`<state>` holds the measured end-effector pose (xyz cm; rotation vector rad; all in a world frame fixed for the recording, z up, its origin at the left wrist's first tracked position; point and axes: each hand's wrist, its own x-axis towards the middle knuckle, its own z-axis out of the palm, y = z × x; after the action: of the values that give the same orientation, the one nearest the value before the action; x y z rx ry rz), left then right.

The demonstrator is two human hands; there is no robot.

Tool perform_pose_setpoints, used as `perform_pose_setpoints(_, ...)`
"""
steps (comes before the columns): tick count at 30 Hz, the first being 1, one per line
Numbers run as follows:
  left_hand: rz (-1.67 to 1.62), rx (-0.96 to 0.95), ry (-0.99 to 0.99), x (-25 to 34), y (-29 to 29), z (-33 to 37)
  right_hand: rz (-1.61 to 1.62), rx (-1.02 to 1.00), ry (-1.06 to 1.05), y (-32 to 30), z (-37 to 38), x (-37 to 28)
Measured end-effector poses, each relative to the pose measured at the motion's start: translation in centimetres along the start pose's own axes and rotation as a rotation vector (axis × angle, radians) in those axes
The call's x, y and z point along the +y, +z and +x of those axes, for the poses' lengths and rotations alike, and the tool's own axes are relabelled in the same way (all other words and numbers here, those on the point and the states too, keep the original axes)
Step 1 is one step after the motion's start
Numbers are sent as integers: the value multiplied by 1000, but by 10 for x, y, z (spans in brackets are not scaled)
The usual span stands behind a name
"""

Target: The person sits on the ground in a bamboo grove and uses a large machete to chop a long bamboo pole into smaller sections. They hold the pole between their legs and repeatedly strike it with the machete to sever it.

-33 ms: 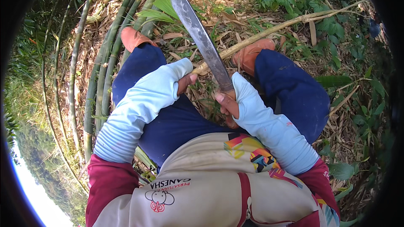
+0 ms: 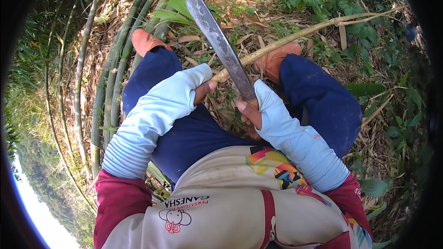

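Observation:
My left hand [image 2: 204, 91] is closed round the near end of a long, yellowish-brown branch [image 2: 304, 33], thumb along its top. From there the branch slants away to the far right and forks near its tip. In front of my belly, my right hand [image 2: 251, 114] grips a machete [image 2: 218, 38] by its handle, which the fingers mostly hide. The broad, dark-stained blade points up and to the left, crossing above the branch. Whether blade and branch touch, I cannot tell. Light blue sleeves cover both forearms and part of the hands.
Several green bamboo stems [image 2: 113, 74] curve along the left. My knees are spread, with brown shoes [image 2: 148, 42] on ground covered by dry leaves. A green palm leaf [image 2: 179, 9] lies beyond the left shoe. Leafy plants [image 2: 364, 32] grow on the right; a slope drops off at far left.
The machete's tip has shifted very slightly to the left, and the branch's far end has moved a little to the right. Both grips are the same.

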<state>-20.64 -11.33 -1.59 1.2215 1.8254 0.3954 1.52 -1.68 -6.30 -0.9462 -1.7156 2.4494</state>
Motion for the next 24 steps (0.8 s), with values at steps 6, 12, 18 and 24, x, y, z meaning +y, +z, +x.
perform_pose_setpoints(6,-360,-180,-39,-5,4,10,-131,136,-232,5,11,37)
perform_pose_setpoints(12,-537,-335,-96,-15,4,15,-54,162,-333,16,14,40)
perform_pose_setpoints(18,-583,-342,-85,-17,1,15,-17,119,-148,16,2,12)
perform_pose_setpoints(24,-666,-390,-146,-16,-5,15,-135,158,-230,13,-1,18)
